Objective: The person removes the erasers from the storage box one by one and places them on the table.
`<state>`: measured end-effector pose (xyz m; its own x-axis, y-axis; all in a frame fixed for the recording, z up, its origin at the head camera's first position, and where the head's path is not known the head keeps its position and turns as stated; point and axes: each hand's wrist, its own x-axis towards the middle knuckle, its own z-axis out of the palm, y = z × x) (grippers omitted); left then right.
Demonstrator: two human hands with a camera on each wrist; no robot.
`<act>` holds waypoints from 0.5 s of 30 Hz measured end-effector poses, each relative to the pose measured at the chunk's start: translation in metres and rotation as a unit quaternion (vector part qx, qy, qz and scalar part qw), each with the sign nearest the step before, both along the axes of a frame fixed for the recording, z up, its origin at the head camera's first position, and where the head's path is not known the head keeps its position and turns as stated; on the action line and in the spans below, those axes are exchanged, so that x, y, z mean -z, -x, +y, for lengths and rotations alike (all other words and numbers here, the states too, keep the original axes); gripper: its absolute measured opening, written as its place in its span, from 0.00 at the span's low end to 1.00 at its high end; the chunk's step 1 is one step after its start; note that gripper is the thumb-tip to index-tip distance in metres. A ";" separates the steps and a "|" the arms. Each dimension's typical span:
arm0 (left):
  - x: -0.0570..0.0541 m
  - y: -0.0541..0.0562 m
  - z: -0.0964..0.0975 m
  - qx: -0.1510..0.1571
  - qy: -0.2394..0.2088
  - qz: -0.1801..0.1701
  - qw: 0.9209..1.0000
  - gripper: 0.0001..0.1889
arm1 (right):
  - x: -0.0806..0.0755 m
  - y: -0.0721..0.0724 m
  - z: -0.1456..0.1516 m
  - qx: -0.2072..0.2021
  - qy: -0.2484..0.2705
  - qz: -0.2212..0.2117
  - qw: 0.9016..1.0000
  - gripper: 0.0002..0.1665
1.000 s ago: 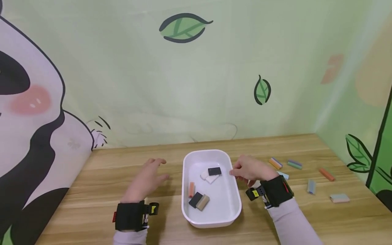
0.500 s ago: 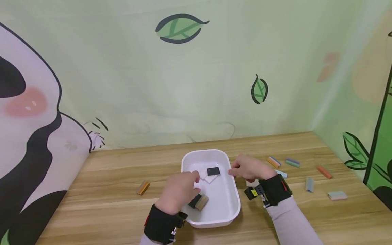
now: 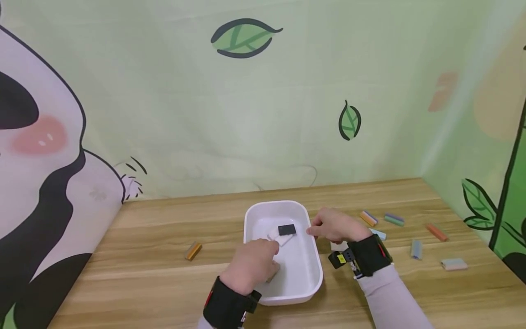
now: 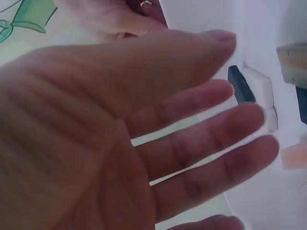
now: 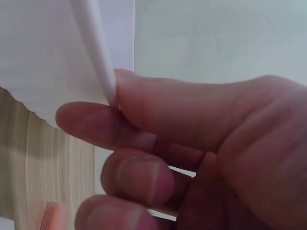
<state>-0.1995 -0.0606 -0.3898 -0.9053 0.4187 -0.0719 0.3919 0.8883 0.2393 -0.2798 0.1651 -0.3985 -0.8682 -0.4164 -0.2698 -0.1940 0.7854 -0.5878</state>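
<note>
A white tray (image 3: pixel 302 285) stands on the table, with small rectangular blocks inside. My right hand (image 3: pixel 337 225) grips its right rim, which the right wrist view shows between thumb and index finger. Over the tray's left part hovers my left hand (image 3: pixel 252 264); its fingers (image 4: pixel 211 153) are extended and hold nothing. A black block (image 3: pixel 286 230) lies on white blocks (image 3: pixel 284 240) toward the back of the tray. Under the left hand is a tan block (image 3: pixel 273 273), mostly hidden. In the left wrist view, a dark block (image 4: pixel 302 103) and an orange block (image 4: pixel 294 156) also show.
An orange-brown block (image 3: pixel 193 251) lies on the table (image 3: pixel 144 274) left of the tray. Several two-coloured blocks are scattered to the right, among them a green-and-purple block (image 3: pixel 394 219) and a red-orange block (image 3: pixel 437 232). A printed cloth wall (image 3: pixel 185 114) borders the back.
My left hand has moved rightward from the table to over the tray. The orange-brown block now shows on the table where that hand was. My right hand has stayed on the rim.
</note>
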 end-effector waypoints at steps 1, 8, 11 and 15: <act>0.000 0.001 0.002 0.005 0.005 0.001 1.000 0.06 | 0.000 0.000 0.001 0.000 0.001 0.002 1.000 0.13; -0.004 0.010 0.011 0.059 0.077 0.007 0.995 0.07 | -0.001 0.002 0.002 0.003 -0.006 0.005 1.000 0.13; -0.003 0.012 0.016 0.076 0.107 -0.043 0.990 0.09 | -0.001 0.001 0.002 0.004 -0.009 -0.001 1.000 0.12; 0.000 0.013 0.022 0.089 0.156 -0.043 0.983 0.06 | 0.000 -0.001 0.001 -0.003 0.000 -0.002 1.000 0.12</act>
